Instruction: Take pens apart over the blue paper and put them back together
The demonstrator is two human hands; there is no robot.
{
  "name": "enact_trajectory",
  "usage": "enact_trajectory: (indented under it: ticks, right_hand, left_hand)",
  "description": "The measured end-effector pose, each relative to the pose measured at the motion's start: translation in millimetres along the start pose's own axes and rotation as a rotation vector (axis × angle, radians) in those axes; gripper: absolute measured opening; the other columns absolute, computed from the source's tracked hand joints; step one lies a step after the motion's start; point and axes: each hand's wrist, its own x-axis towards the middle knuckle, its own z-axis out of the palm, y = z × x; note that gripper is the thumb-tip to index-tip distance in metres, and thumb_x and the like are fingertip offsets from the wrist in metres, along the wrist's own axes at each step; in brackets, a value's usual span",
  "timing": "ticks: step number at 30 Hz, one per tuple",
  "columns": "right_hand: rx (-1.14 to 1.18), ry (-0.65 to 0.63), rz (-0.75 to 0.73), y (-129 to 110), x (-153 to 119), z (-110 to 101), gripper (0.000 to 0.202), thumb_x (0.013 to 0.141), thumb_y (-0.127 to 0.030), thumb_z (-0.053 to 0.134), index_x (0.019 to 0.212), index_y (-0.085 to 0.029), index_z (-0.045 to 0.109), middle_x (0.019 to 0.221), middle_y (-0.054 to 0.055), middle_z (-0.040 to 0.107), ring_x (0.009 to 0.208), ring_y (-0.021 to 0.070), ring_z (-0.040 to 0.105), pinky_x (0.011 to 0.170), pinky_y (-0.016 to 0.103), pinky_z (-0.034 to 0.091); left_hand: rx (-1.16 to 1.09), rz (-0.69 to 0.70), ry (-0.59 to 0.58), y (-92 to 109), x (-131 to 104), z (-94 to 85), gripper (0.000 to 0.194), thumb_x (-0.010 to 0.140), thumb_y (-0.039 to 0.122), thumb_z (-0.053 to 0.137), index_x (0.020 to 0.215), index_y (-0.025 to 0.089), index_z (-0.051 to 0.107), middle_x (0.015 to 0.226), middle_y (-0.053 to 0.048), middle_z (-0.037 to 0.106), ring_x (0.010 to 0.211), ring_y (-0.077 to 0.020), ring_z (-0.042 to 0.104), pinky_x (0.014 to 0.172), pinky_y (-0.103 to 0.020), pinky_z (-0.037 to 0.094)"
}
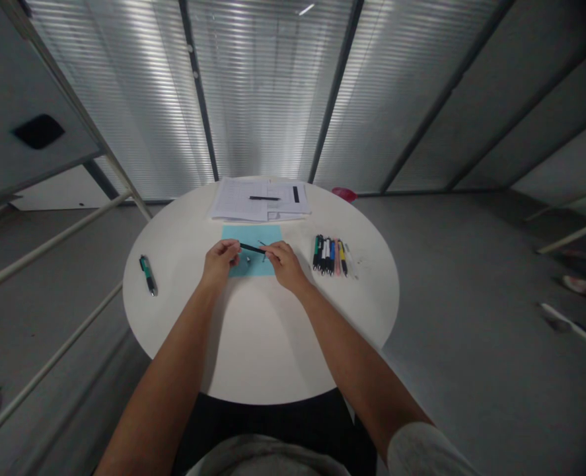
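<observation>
Over a light blue sheet (pixel 238 232), my left hand (pixel 220 256) and my right hand (pixel 283 260) hold a slim black pen barrel (pixel 252 248) between them, one at each end. The fingers of both hands are pinched closed on it. Under the barrel, a small shiny piece (pixel 248 260) lies on the sheet. Some thin dark pieces lie close to my right fingertips, partly hidden, and I cannot make out what they are.
The round white table (pixel 267 344) carries a row of several pens (pixel 329 256) on the right and a green-and-black pen (pixel 148 275) at the left edge. Printed papers (pixel 240 198) with a black pen (pixel 265 198) on top lie at the back.
</observation>
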Motion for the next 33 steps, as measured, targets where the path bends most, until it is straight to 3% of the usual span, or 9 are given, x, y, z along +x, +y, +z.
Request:
enact_trajectory:
  ticks: [6,10,14,18,24,30,33]
  right_hand:
    - [-0.011,-0.038,0.022,-3.1,-0.2,-1.0,0.031,0.097,-0.034,0.043,0.112,-0.026,0.068,0.096,0.007,0.059,0.094,0.0191,0.054,0.088,0.035,0.045]
    - [0.001,-0.029,0.011,-2.5,0.0,-0.1,0.033,0.097,-0.038,0.042,0.110,-0.025,0.068,0.097,0.007,0.059,0.095,0.0192,0.054,0.089,0.035,0.045]
    - [0.015,0.084,0.065,0.9,1.2,-0.4,0.033,0.098,-0.035,0.037,0.111,-0.023,0.066,0.100,0.007,0.059,0.098,0.0191,0.055,0.092,0.036,0.045]
    - [0.013,0.258,0.169,9.5,2.9,-3.6,0.034,0.097,-0.028,0.032,0.117,-0.019,0.057,0.105,0.010,0.056,0.093,0.0192,0.055,0.085,0.036,0.047]
    - [-0.023,0.384,0.219,22.3,5.6,-8.2,0.031,0.093,-0.019,0.029,0.110,-0.017,0.055,0.093,0.007,0.057,0.089,0.0184,0.054,0.085,0.035,0.044]
    - [-0.120,0.357,0.322,13.4,7.8,-15.6,0.030,0.094,-0.035,0.036,0.101,-0.018,0.059,0.095,0.007,0.061,0.090,0.0192,0.056,0.085,0.033,0.044]
    - [-0.336,0.229,0.444,7.4,7.0,-17.7,0.025,0.088,-0.036,0.050,0.100,-0.018,0.062,0.096,0.008,0.062,0.086,0.0205,0.058,0.080,0.032,0.044]
  left_hand:
    - [-0.016,-0.013,-0.041,-2.8,0.3,-0.1,0.017,0.070,0.026,0.072,0.081,0.020,0.060,0.065,0.002,0.057,0.050,-0.0083,0.050,0.050,-0.023,0.039]
    - [-0.060,-0.052,-0.021,1.9,-2.4,3.1,0.024,0.069,0.023,0.070,0.090,0.022,0.059,0.062,0.003,0.056,0.050,-0.0095,0.050,0.051,-0.024,0.039]
    - [-0.167,-0.131,0.002,6.4,-1.6,-0.3,0.030,0.065,0.018,0.069,0.094,0.020,0.059,0.063,0.002,0.057,0.052,-0.0098,0.052,0.052,-0.024,0.039]
    - [-0.268,-0.190,0.010,7.5,1.2,-6.7,0.028,0.062,0.015,0.063,0.090,0.018,0.059,0.064,0.001,0.057,0.051,-0.0097,0.051,0.052,-0.024,0.040]
    - [-0.308,-0.219,0.019,10.1,0.7,-6.7,0.027,0.060,0.014,0.060,0.087,0.016,0.060,0.064,-0.001,0.056,0.050,-0.0103,0.050,0.050,-0.024,0.041]
    - [-0.318,-0.218,0.009,9.3,1.1,-7.5,0.027,0.060,0.014,0.060,0.087,0.015,0.060,0.064,-0.001,0.055,0.050,-0.0105,0.050,0.051,-0.024,0.041]
    - [-0.310,-0.220,0.001,8.6,1.5,-7.8,0.027,0.061,0.015,0.060,0.088,0.016,0.060,0.065,-0.001,0.056,0.050,-0.0104,0.050,0.051,-0.025,0.041]
